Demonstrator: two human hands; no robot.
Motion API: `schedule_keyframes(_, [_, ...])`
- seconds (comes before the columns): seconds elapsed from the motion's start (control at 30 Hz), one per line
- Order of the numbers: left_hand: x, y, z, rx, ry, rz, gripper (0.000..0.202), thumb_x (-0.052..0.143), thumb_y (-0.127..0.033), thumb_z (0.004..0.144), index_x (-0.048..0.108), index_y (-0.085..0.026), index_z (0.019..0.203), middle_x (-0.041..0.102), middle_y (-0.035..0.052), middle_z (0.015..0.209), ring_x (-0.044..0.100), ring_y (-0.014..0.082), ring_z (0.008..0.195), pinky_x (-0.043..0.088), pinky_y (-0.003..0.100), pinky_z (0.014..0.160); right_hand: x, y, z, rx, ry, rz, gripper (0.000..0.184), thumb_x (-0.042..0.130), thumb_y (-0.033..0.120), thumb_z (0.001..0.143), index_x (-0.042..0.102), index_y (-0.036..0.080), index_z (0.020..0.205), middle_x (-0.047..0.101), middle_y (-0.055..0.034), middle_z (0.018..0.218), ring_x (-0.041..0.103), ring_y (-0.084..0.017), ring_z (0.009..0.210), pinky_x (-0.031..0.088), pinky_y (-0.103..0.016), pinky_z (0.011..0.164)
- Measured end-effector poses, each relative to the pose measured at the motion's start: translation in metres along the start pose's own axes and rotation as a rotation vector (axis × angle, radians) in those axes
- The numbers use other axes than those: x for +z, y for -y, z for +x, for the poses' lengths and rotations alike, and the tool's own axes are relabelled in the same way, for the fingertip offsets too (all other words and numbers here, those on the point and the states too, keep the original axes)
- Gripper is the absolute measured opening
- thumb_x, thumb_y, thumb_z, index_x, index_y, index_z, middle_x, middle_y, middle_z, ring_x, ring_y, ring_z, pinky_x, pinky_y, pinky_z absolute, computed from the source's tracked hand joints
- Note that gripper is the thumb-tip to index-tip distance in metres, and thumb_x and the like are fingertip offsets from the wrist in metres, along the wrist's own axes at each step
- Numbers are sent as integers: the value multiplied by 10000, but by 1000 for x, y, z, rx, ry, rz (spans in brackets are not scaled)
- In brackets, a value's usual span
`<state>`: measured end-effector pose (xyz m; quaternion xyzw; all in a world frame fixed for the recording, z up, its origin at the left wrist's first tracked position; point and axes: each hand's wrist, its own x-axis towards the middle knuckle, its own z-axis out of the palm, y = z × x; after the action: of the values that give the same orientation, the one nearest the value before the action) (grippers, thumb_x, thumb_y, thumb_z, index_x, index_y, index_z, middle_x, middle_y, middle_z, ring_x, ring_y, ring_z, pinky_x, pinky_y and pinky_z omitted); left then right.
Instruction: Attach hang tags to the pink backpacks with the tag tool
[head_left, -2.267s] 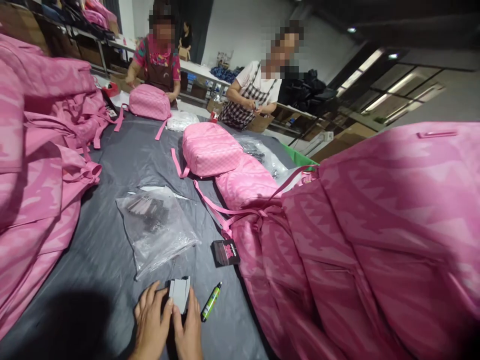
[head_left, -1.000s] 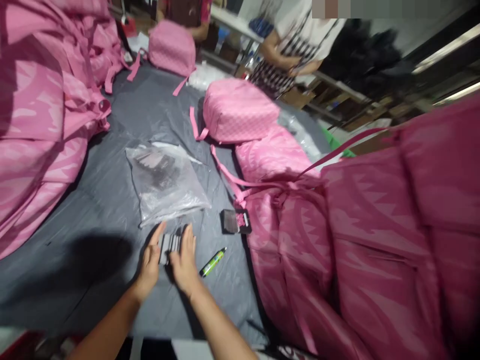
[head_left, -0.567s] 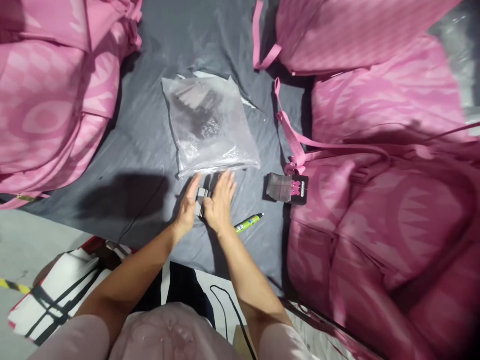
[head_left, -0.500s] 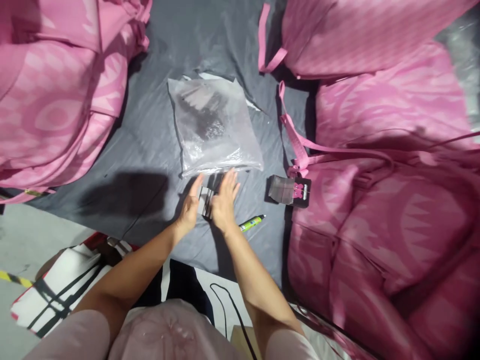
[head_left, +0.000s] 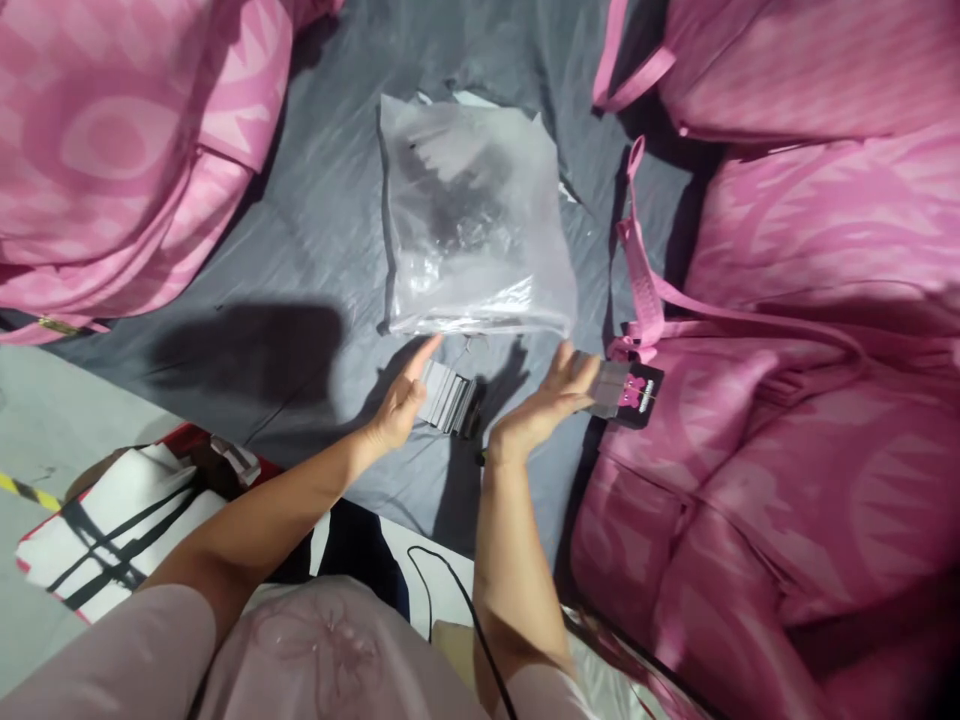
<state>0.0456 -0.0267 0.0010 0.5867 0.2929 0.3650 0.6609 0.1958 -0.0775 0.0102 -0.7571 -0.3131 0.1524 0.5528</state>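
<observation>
My left hand [head_left: 403, 408] rests on the grey cloth with its fingers stretched out, against the left end of a row of grey and black hang tags [head_left: 448, 398]. My right hand [head_left: 536, 402] is at the left end of another stack of black hang tags [head_left: 628, 392], whose front tag bears a pink bear shape. Its fingers are extended over the grey edges there; whether they touch is hard to see. Just beyond both hands lies a frosted plastic bag [head_left: 480, 230] with dark contents. A pen is mostly hidden behind my right wrist.
Pink patterned backpacks [head_left: 810, 450] crowd the right side, with a strap [head_left: 641, 270] looping onto the cloth. Another pink backpack [head_left: 120, 150] stands at the upper left. Below the table's left edge lies a white bag [head_left: 112, 530] with black straps. A black cable [head_left: 457, 585] hangs near my body.
My right hand has left the row of tags and moved right to the stack with the bear-shape tag. My left hand stays by the row, which now leans spread out. The view has shifted.
</observation>
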Motion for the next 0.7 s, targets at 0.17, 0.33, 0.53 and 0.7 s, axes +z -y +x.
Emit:
schedule_keyframes(0.17, [8, 0, -4, 31, 61, 18, 856, 268, -768, 939, 361, -187, 1562, 370, 130, 1622, 309, 273, 1533, 221, 448, 1291, 18, -7, -36, 86, -36, 145, 776, 105, 629, 990, 157, 124, 1577, 351, -202, 1602, 350, -257, 1507, 226, -567, 1255])
schedule_keyframes(0.33, [16, 5, -12, -80, 5, 40, 719, 287, -704, 972, 438, -270, 1526, 428, 65, 1596, 350, 274, 1514, 242, 459, 1289, 11, -2, -46, 45, 35, 103, 637, 219, 548, 1036, 414, 166, 1507, 484, -170, 1538, 471, -259, 1437, 397, -547, 1179])
schedule_keyframes(0.53, [9, 14, -13, -33, -7, 35, 684, 302, -702, 961, 467, -325, 1508, 432, 7, 1597, 336, 284, 1521, 216, 471, 1308, 0, 6, -39, -234, 214, -230, 754, 99, 668, 997, 253, 251, 1606, 294, -108, 1658, 195, -311, 1561, 155, -670, 1247])
schedule_keyframes(0.7, [5, 11, -23, -125, -87, -20, 697, 265, -690, 970, 331, -347, 1573, 368, 6, 1635, 281, 285, 1547, 189, 489, 1312, 0, 41, -36, -289, 370, -415, 834, 43, 743, 942, 71, 277, 1633, 122, -108, 1701, 61, -345, 1575, 95, -725, 1219])
